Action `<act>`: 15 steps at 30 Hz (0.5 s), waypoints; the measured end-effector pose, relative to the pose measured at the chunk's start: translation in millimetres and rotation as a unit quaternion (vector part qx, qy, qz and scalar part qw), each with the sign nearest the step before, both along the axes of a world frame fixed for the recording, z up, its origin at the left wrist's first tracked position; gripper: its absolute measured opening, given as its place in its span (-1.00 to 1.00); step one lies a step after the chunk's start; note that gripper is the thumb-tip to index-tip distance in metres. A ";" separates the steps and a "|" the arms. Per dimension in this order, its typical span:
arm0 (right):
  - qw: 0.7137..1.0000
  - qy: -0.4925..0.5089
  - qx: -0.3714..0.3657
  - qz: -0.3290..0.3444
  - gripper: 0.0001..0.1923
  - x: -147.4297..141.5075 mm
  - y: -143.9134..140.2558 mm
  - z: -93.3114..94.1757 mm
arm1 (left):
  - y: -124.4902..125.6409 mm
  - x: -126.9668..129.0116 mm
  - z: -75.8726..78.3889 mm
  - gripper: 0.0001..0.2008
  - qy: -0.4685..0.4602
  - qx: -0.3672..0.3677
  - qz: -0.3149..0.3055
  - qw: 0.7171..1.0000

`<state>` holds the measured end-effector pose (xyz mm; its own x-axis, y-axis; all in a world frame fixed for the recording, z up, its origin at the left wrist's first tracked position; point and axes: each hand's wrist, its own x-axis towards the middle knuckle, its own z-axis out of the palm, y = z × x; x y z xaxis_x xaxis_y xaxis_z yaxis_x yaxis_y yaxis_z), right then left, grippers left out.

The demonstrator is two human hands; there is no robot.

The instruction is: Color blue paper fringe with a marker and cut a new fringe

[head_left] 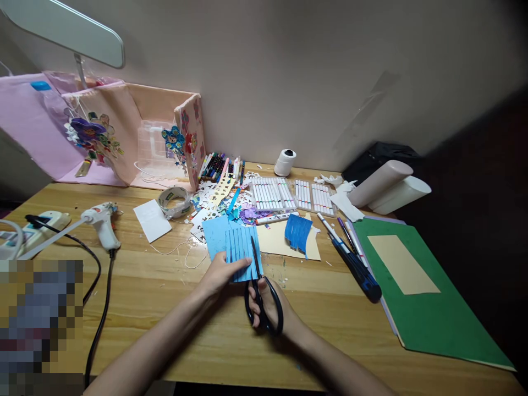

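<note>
**Blue paper under the scissors at the desk's front edge**

At the far left, a power strip [35, 226] lies on the wooden desk [165, 308], and a black cable runs from it down toward the front edge. Just beside it a white glue gun [101, 220] stands on the desk with its nozzle pointing left. A little more to the right there is a white card [152, 220] and a roll of tape [175, 201], lying flat.

In the middle, the left hand [220, 273] presses on the blue paper [233, 243]; its fingers are closed on the lower left edge of the sheet. The sheet lies near the front middle of the desk, and its right part is cut into narrow strips. The right hand [268, 308] grips the black scissors [260, 297], with the fingers inside the handles. The blades point away from the person and sit at the right edge of the blue paper, nearly closed.

Behind the paper there is a heap of paper scraps [225, 201], then trays of white markers [272, 193] in a row. A second blue fringed piece [297, 231] lies on a beige sheet [276, 245]. Further right, some pens [350, 253] lie next to a green folder [429, 308], which has a beige rectangle on top.
</note>
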<state>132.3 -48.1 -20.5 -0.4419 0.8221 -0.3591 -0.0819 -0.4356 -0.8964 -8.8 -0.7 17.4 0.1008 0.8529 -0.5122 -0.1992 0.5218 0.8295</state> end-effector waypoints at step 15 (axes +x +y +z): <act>1.000 -0.024 0.013 -0.003 -0.28 3.0 4.9 10.5 | -2.3 0.1 5.1 -0.66 0.007 0.002 -0.012 1.000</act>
